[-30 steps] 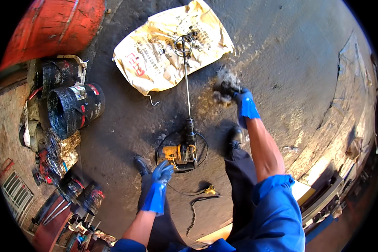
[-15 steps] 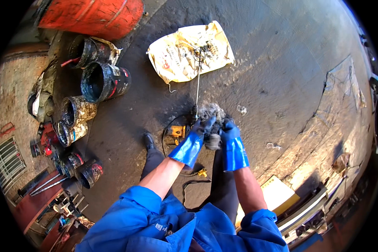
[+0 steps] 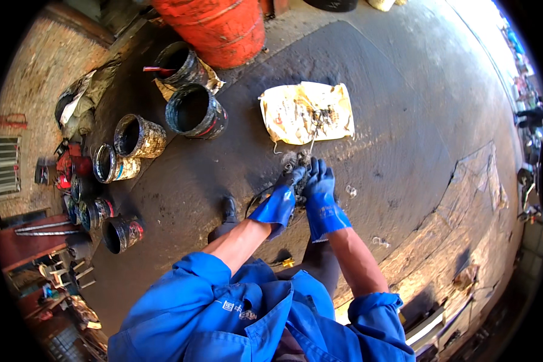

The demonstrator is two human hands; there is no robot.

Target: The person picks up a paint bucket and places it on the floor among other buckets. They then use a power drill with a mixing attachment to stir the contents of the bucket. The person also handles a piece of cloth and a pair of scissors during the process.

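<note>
Hands meeting over the oily floor [image 3: 404,151], left hand [image 3: 279,202] and right hand [image 3: 321,196] both clamping a greasy metal part [image 3: 300,176], keeping it steady just short of the stained sack [image 3: 306,113].

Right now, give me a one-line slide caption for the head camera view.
Left hand and right hand in blue gloves grip a dirty grey wad above stained concrete, near paint-caked buckets.
</note>
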